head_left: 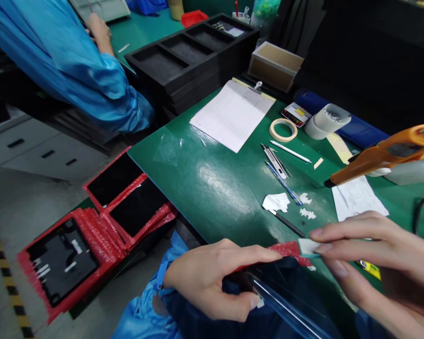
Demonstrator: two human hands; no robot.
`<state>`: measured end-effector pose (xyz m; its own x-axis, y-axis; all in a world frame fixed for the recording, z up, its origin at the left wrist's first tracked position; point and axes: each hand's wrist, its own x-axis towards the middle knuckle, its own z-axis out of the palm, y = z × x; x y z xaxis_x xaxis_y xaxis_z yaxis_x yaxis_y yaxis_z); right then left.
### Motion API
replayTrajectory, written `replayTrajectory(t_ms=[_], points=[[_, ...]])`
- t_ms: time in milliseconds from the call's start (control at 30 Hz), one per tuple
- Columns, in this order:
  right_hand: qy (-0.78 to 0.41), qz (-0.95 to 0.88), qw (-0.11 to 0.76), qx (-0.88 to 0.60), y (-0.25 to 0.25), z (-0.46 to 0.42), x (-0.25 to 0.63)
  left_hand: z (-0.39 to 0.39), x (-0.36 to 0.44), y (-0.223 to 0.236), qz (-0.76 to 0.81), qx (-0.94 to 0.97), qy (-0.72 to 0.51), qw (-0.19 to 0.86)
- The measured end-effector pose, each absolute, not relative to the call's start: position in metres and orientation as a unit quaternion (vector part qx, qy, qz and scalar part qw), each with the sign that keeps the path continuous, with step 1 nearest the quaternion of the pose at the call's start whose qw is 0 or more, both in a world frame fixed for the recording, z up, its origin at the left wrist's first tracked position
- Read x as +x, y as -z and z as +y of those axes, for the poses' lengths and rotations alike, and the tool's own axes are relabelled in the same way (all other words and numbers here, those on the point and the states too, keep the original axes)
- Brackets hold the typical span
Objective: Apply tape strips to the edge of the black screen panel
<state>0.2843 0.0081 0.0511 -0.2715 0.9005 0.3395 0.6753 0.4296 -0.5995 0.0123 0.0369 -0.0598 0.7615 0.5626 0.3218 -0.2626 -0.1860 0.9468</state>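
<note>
- Left hand (222, 280): part-curled, thumb and forefinger spread apart. Forefinger lies along red film (286, 248) at the top of a dark glossy panel (289, 296); thumb tip is at a small white tab (260, 302). Other fingers mostly hidden; can't tell if it grips.
- Right hand (378, 254): fingertips closed in a pinch on a small pale block (308, 246), right by the film's end.
- Panel sits at the near edge of the green counter (212, 188), in front of the person; lower part cut off by view.
- Just beyond the block: dark rod (288, 223), crumpled white scrap (275, 202).
- Yellow cutter (370, 270) partly behind right hand.
- Farther up: blue pen (284, 183), tape roll (283, 139), clipboard sheet (233, 115). Orange tool (385, 155) on the right, tip pointing left.
- Left of counter, lower down: dark panels in red wrap (102, 230).
- Co-worker in blue sleeve (88, 70) at the next counter (137, 35).
</note>
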Motion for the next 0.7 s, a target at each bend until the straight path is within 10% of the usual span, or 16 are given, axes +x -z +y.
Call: replayTrajectory(t_ms=[700], points=[[-0.179, -0.786, 0.292, -0.515, -0.048, -0.005, 0.297, 0.037, 0.013, 0.061, 0.082, 0.697, -0.321, 0.636]])
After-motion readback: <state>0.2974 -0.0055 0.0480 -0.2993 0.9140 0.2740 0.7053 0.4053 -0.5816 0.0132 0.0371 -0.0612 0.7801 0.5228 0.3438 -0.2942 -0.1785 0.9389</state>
